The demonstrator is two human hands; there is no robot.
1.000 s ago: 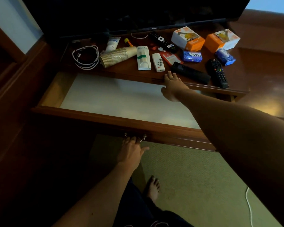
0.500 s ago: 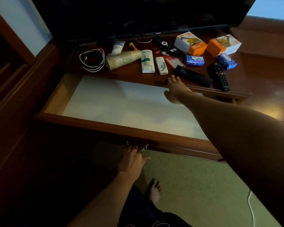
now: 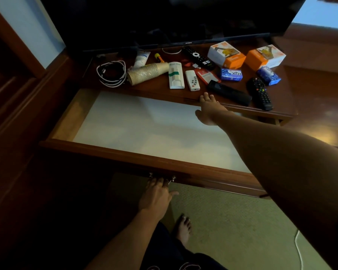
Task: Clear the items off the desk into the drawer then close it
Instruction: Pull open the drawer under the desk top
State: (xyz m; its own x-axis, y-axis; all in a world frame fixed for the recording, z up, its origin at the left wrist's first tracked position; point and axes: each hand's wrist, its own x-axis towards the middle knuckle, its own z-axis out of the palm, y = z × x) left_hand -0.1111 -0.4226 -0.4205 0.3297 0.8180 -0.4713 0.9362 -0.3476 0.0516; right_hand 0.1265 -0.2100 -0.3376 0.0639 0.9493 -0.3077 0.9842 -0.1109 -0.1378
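Resting on the table front edge, the right hand has its fingers loosely spread, holding nothing; the white remote and black bar lie just beyond them. The left hand curls around the handle of the open drawer.

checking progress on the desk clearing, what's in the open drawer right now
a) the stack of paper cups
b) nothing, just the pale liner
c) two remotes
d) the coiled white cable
b: the drawer shows only its bare pale liner, while the stack of paper cups, the coiled white cable and the remotes all lie on the desk above it.
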